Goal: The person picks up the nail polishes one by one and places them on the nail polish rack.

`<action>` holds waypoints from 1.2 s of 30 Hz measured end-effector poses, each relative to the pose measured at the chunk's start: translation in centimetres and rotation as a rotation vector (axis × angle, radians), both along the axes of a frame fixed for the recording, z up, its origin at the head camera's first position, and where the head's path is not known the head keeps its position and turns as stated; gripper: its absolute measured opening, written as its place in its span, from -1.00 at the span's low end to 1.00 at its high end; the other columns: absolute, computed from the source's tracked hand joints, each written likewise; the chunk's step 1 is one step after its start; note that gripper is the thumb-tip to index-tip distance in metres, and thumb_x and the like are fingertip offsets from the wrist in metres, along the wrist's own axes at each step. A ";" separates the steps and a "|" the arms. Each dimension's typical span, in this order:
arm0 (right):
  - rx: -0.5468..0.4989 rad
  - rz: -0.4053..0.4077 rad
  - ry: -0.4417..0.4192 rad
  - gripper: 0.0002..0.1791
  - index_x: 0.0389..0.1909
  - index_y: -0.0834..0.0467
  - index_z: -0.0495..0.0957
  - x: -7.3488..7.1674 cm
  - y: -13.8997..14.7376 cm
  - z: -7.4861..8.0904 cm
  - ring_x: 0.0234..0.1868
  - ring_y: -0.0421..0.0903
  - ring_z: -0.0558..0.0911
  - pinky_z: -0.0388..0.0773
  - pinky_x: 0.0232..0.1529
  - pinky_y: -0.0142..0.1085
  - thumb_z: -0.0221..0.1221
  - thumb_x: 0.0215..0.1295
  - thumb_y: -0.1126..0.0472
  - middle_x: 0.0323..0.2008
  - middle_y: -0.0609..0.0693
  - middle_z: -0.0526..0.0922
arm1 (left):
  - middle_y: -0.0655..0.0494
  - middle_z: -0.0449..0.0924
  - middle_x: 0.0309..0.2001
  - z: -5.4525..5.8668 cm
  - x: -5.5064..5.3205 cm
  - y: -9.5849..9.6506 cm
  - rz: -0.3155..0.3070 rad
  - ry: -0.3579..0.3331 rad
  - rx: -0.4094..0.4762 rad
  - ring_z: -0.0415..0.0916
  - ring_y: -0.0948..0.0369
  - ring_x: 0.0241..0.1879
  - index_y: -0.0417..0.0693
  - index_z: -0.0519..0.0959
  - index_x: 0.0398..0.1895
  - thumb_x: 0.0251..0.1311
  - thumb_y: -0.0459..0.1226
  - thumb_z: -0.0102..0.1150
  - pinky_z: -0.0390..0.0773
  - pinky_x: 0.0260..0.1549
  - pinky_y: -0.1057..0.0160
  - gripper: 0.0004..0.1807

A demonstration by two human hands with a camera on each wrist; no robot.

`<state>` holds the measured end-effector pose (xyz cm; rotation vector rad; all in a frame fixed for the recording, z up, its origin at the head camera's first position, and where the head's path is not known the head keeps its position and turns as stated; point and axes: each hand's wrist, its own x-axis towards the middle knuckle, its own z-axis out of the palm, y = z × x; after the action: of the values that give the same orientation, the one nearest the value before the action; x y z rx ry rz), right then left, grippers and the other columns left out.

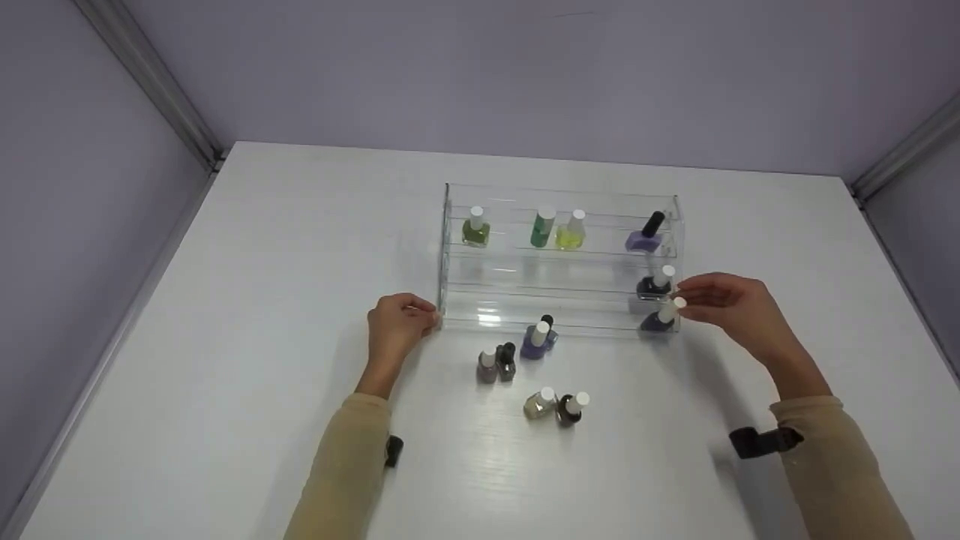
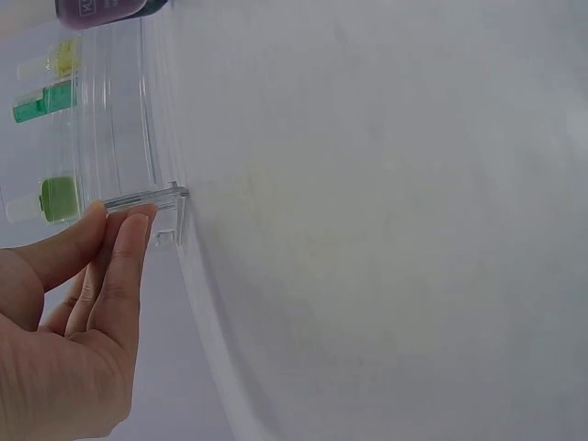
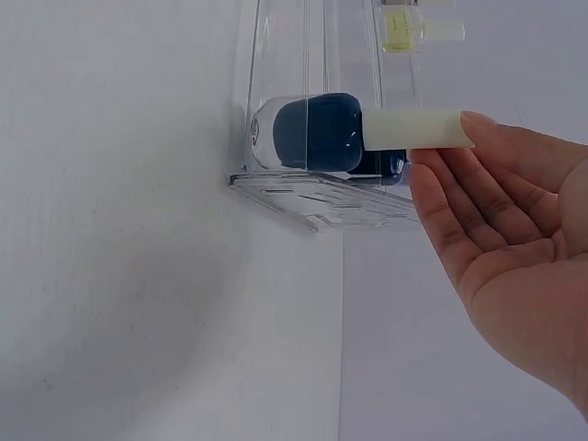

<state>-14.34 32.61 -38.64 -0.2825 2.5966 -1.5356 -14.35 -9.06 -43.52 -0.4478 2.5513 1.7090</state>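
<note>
A clear acrylic tiered rack [image 1: 495, 300] stands on the white table. My left hand [image 1: 397, 330] pinches the front of its left side panel [image 2: 147, 199] between thumb and fingers. At the rack's right end my right hand [image 1: 735, 311] pinches the white cap [image 3: 418, 129] of a dark blue nail polish bottle [image 3: 317, 133], which sits upright in the lowest tier. Directly behind it, one tier up, is another dark polish bottle [image 1: 654, 288] with a white cap. The top tier holds olive [image 1: 475, 234], green [image 1: 541, 232], yellow [image 1: 569, 238] and purple [image 1: 643, 241] bottles.
In front of the rack, several polish bottles stand in pairs on the table: a purple one [image 1: 533, 347] partly hiding another, a mauve one [image 1: 487, 369] beside a black-capped one [image 1: 507, 366], and a pale one [image 1: 537, 406] beside a dark one [image 1: 568, 412]. Walls [image 1: 525, 82] enclose the table.
</note>
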 end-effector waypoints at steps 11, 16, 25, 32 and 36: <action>-0.008 0.010 0.005 -0.62 -0.05 0.36 0.49 0.2 0.0 0.7 -0.21 -0.21 0.62 0.52 -0.21 -0.44 0.26 0.10 0.29 -0.19 0.07 0.65 | -0.03 0.62 -0.53 0.1 0.0 0.1 0.003 -0.006 0.008 0.57 0.18 -0.51 -0.27 0.62 -0.48 -0.03 -0.46 0.19 0.55 -0.50 0.35 -0.96; -0.022 0.015 0.018 -0.62 -0.06 0.37 0.49 0.2 -0.1 1.0 -0.20 -0.20 0.62 0.52 -0.20 -0.44 0.25 0.11 0.30 -0.19 0.10 0.65 | -0.06 0.64 -0.50 0.1 0.0 0.1 -0.007 0.000 0.027 0.60 0.13 -0.47 -0.27 0.61 -0.48 -0.02 -0.47 0.18 0.57 -0.47 0.34 -0.96; -0.027 0.018 0.035 -0.62 -0.05 0.39 0.48 0.1 -0.4 1.3 -0.21 -0.18 0.62 0.51 -0.20 -0.45 0.24 0.12 0.30 -0.20 0.11 0.64 | -0.05 0.63 -0.51 0.3 -0.1 0.1 0.000 -0.012 -0.006 0.58 0.17 -0.50 -0.26 0.62 -0.49 -0.02 -0.46 0.20 0.56 -0.49 0.35 -0.97; -0.011 0.020 0.055 -0.64 -0.06 0.38 0.49 0.1 -0.8 1.7 -0.21 -0.18 0.62 0.51 -0.20 -0.46 0.24 0.13 0.30 -0.20 0.12 0.64 | -0.03 0.63 -0.52 0.2 -0.1 0.0 0.000 -0.018 -0.008 0.58 0.16 -0.50 -0.25 0.62 -0.48 -0.04 -0.45 0.21 0.54 -0.51 0.35 -0.96; -0.021 0.018 0.050 -0.64 -0.06 0.39 0.49 0.1 -1.1 2.1 -0.21 -0.18 0.62 0.51 -0.20 -0.46 0.23 0.13 0.30 -0.20 0.11 0.64 | -0.02 0.62 -0.53 0.3 0.0 0.0 0.000 -0.011 -0.010 0.56 0.19 -0.52 -0.25 0.62 -0.49 -0.04 -0.46 0.20 0.53 -0.52 0.36 -0.96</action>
<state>-14.28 31.52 -36.57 -0.3498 2.6092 -1.5702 -14.40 -9.01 -43.24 -0.4572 2.5531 1.6899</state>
